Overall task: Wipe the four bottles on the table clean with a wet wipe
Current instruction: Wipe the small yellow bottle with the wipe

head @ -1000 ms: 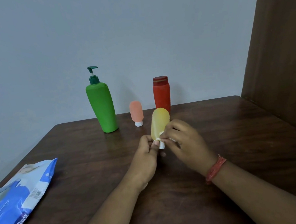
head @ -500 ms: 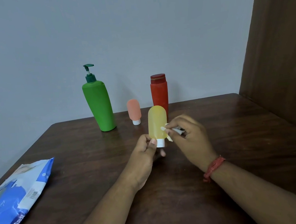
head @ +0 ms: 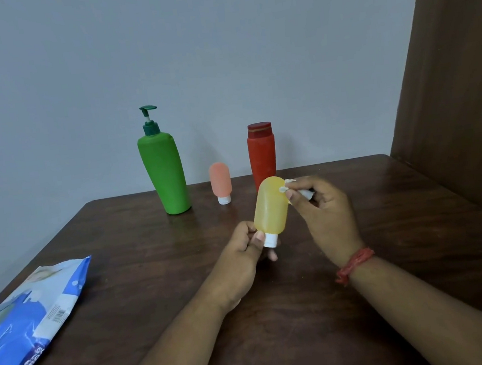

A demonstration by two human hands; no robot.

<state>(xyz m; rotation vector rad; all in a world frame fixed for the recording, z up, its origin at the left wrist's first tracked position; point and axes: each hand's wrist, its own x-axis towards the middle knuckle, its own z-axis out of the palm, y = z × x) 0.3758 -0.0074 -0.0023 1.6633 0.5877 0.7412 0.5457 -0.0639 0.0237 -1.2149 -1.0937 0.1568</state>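
The yellow squeeze bottle (head: 270, 209) is held above the table (head: 416, 223), cap down. The left hand (head: 241, 256) pinches its white cap (head: 270, 241) – so the body stays free for wiping. The right hand (head: 323, 212) pinches a bunched wet wipe (head: 291, 187) against the bottle's top. The green pump bottle (head: 164, 172), pink bottle (head: 220, 181) and red bottle (head: 262, 153) stand behind.

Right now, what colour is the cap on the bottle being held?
White, on the yellow bottle's cap, pointing down; the head view shows it.

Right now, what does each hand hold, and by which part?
Left hand pinches the yellow bottle at its white cap. Right hand pinches a wet wipe against the bottle's top.
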